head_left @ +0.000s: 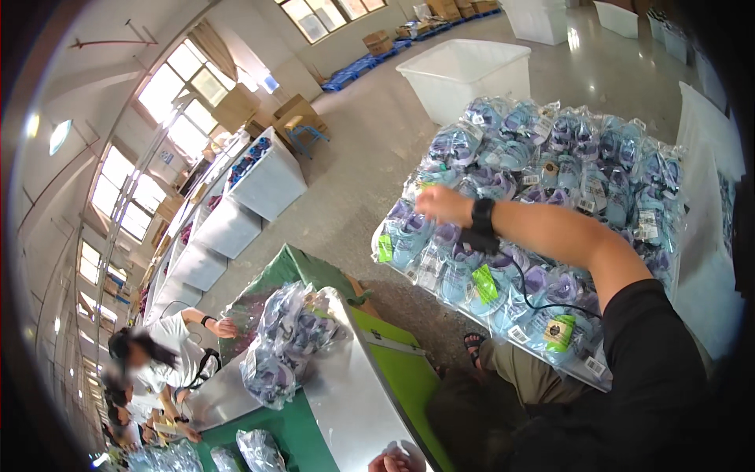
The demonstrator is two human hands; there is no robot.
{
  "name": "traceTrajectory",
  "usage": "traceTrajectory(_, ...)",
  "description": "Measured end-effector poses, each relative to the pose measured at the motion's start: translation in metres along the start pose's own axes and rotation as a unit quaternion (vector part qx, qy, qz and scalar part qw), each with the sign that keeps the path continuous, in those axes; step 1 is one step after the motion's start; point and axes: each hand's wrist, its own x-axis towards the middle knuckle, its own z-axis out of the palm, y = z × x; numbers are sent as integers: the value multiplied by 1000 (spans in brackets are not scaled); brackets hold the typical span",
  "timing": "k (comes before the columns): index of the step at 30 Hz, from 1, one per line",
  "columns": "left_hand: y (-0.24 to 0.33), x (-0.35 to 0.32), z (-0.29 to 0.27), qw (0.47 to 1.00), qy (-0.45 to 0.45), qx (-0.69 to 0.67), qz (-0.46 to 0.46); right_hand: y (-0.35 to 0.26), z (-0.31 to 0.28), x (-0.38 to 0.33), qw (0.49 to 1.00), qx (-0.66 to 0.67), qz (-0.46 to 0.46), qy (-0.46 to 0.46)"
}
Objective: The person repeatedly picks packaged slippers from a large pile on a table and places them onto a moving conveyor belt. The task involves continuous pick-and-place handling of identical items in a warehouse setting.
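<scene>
Bright windows (163, 88) run along the wall of a big workroom, above a shiny grey floor (354, 157). The right grip (445, 206) reaches over the left side of a heap of plastic-bagged shoes (602, 193), light blue and purple; its fingers look curled, but it is blurred, and I can't tell whether it pinches a bag. Just behind it sits a black wristband (482, 214), with a black cable (543, 305) looping below the forearm. Shoes spread below, beyond and to the right of that grip, some with bright green tags (485, 285). Well apart from it, the left grip (389, 462) shows only partly near the end of a metal-topped counter (334, 393); how its fingers stand I can't tell. Ahead of it on the counter lie a bundle of bagged shoes (279, 346) and a green mat (295, 433) with clear packages (259, 450). Across from that grip, a co-worker (177, 338) in a white top has one hand near the bundle. Beyond the right grip stands a white tub (456, 85), then blue pallets (358, 72); farther to its left, a row of white bins (274, 187).
</scene>
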Motion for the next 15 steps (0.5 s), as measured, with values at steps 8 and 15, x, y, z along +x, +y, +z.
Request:
traceTrajectory(8, 63, 24, -52, 982, -163, 94, -32, -81, 97, -220, 946, -82, -45, -311)
traceTrajectory(15, 53, 114, -157, 960, 8, 237, 149, -99, 84, -305, 963, -57, 49, -259)
